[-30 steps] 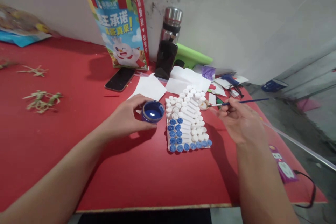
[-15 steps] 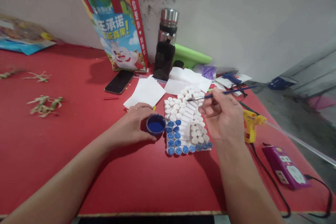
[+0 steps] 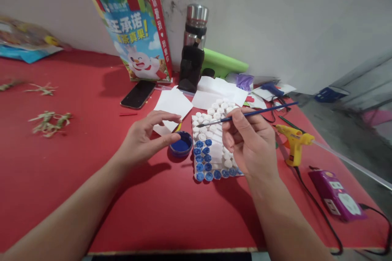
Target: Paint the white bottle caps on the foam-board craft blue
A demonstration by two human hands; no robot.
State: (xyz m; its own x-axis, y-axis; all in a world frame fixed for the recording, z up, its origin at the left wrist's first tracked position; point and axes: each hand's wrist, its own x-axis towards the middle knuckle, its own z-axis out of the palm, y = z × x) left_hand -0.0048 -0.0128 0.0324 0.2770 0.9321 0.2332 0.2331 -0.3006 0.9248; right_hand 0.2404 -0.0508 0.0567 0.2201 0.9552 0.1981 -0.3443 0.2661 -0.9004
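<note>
A person sat at a red tabletop [image 3: 61,171] with both bare arms reaching forward. The left hand [image 3: 143,138] rested beside a small pot of blue paint [image 3: 181,147], its fingers loosely spread and its thumb just touching the pot's rim — not gripping it. The right hand [image 3: 249,142] had its fingers pinched around a thin blue-handled paintbrush [image 3: 245,115], the tip poised over a white board of small round caps [image 3: 211,142], whose nearest rows were painted blue. A yellow glue gun [image 3: 294,140] lay just right of that hand; a dark phone [image 3: 138,94] and a printed bag [image 3: 134,28] stood farther back.
</note>
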